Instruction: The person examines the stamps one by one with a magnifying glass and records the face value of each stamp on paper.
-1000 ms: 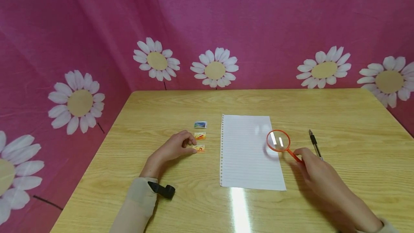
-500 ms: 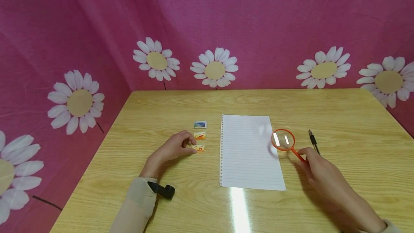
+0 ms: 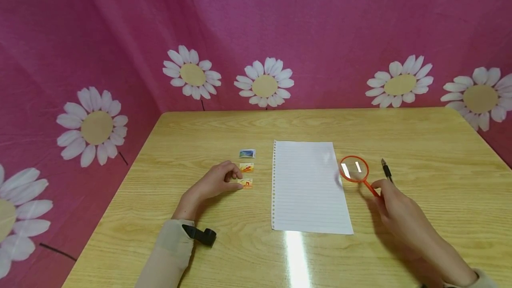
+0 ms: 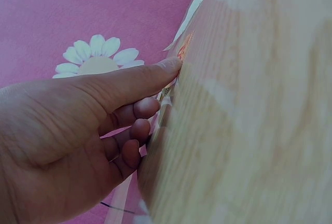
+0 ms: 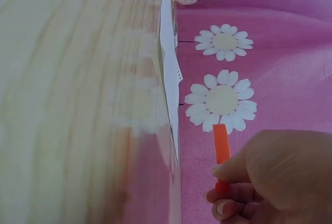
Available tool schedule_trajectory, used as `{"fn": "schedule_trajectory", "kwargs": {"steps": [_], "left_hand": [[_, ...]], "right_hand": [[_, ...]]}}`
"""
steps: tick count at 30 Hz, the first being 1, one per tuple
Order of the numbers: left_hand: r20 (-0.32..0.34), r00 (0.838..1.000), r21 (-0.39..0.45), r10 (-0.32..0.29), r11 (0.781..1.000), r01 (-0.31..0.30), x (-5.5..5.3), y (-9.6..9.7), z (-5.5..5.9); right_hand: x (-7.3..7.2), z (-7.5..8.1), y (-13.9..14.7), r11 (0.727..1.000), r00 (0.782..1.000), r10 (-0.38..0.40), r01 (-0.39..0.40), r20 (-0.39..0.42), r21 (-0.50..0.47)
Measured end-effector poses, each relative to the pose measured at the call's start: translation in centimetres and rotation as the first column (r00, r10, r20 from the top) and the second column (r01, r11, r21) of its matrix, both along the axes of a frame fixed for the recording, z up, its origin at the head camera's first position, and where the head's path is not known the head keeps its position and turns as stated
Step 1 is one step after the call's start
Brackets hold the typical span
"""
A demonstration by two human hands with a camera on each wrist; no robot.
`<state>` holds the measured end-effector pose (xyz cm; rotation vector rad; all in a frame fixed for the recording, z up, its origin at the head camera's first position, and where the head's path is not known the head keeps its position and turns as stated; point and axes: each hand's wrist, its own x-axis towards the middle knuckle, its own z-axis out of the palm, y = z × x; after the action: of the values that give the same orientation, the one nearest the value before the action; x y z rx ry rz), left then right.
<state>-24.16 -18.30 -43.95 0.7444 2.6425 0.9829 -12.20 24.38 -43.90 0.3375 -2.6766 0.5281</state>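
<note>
My right hand (image 3: 405, 212) grips the handle of a red-rimmed magnifying glass (image 3: 366, 183), its lens held above the table beside the paper's right edge. In the right wrist view the orange-red handle (image 5: 221, 146) is pinched between thumb and fingers. My left hand (image 3: 216, 181) rests on the table, fingers loosely bent, its thumb touching the nearest of three small stamp-like pictures, a yellow-orange one (image 3: 246, 183). Beyond it lie another yellow and red picture (image 3: 247, 167) and a blue-green one (image 3: 247, 153), in a column. A lined sheet of paper (image 3: 308, 190) lies between the hands.
A black pen (image 3: 386, 169) lies right of the paper, partly hidden behind the right hand. The wooden table (image 3: 224, 128) ends at a pink curtain (image 3: 320, 26) with white daisies. A black strap-on device (image 3: 202, 234) sits at the left wrist.
My right hand has shifted the magnifying glass rightward and slightly away from me, so its lens is now mostly off the paper. My left hand stays in place.
</note>
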Motion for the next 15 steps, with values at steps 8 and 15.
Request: {"fn": "schedule_trajectory", "kwargs": {"steps": [8, 15], "left_hand": [[-0.022, 1.0, -0.003, -0.013, 1.0, 0.013, 0.02, -0.05, -0.02], [-0.021, 1.0, 0.007, -0.004, 1.0, 0.005, 0.08, -0.06, 0.06]], "right_hand": [[-0.24, -0.19, 0.12, 0.999, 0.999, -0.035, 0.035, -0.001, -0.02], [-0.33, -0.21, 0.21, 0.999, 0.999, -0.041, 0.042, 0.018, -0.022]]}}
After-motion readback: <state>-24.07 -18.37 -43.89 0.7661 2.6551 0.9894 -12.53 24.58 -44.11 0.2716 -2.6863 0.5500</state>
